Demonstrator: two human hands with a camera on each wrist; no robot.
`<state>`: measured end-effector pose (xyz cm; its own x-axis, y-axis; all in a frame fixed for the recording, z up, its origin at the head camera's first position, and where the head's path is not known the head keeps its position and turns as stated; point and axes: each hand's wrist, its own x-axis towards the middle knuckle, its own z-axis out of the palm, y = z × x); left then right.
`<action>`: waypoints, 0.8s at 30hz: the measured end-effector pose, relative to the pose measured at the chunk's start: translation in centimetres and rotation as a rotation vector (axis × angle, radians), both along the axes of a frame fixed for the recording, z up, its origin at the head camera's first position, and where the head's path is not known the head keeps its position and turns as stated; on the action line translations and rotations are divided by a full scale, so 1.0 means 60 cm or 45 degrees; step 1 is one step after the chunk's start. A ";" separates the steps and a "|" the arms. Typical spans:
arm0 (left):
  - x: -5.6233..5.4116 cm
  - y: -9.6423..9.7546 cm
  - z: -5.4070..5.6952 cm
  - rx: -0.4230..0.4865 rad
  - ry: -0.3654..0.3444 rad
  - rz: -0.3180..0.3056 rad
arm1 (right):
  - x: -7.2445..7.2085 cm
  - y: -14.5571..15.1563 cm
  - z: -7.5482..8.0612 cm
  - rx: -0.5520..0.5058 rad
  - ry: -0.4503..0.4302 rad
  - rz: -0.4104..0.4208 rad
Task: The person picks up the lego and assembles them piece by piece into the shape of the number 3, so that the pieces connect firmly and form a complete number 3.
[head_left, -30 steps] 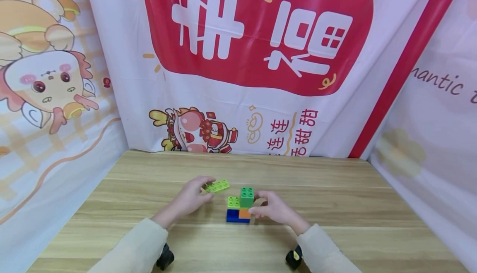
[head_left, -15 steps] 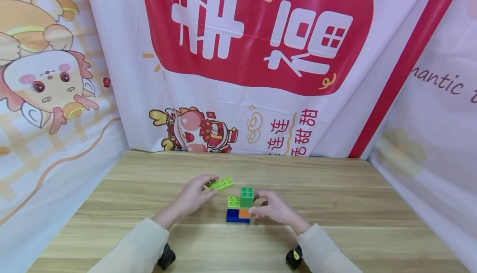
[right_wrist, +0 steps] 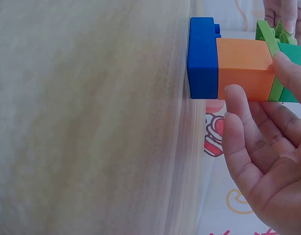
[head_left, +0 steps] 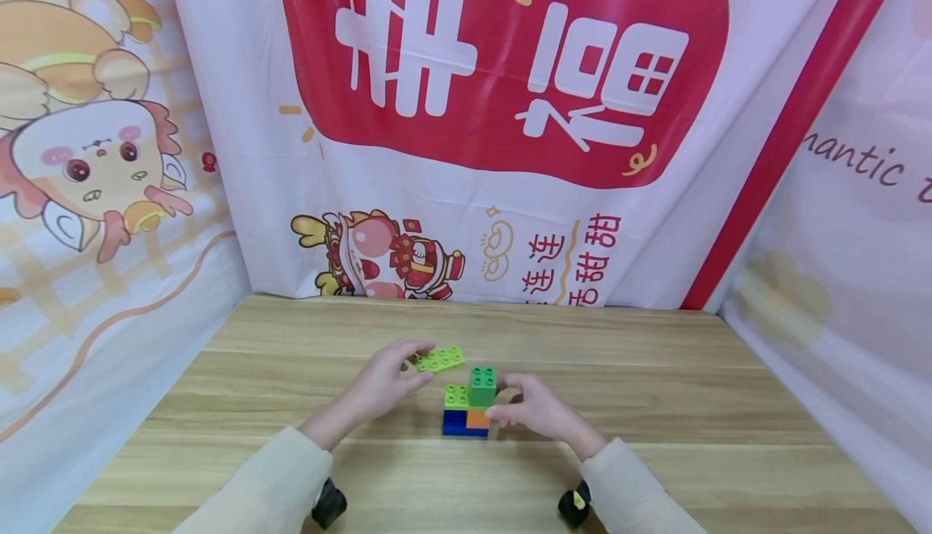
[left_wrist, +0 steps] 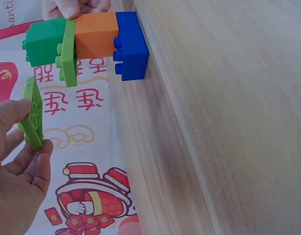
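Observation:
In the head view my left hand (head_left: pixel 382 382) holds a flat lime-green toy brick (head_left: pixel 442 358) by its left end, raised behind and left of a small brick stack. The left wrist view shows the thumb on one face of that brick (left_wrist: pixel 32 120) and fingertips at its lower edge. From bottom to top, the stack has a blue brick (head_left: pixel 455 422), an orange brick (head_left: pixel 477 417), a lime-green flat brick (head_left: pixel 456 395) and a green brick (head_left: pixel 482 387). My right hand (head_left: pixel 540 411) grips the stack's right side, its thumb near the flat brick (right_wrist: pixel 276 88). Some right fingers are partly hidden.
The stack stands on a wood-grain table (head_left: pixel 655 453). Printed cloth hangs behind it (head_left: pixel 502 235) and along both sides. A dark wrist device (head_left: pixel 330 504) sits under the left sleeve, and another (head_left: pixel 574 503) under the right.
My left hand has moved a little to the right with the flat lime-green brick, closer to the stack. The right hand and the stack have stayed in place.

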<state>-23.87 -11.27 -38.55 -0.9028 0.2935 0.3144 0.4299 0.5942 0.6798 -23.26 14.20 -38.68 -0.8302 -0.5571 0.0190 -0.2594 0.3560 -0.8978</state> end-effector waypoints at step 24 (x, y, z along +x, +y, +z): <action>0.014 0.019 0.017 0.006 0.030 -0.089 | -0.007 0.004 -0.009 0.003 0.005 0.011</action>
<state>-23.02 -10.11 -37.53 -0.8725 0.3538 0.3370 0.4861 0.5590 0.6717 -23.66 14.43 -39.23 -0.8253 -0.5643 0.0209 -0.2659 0.3557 -0.8960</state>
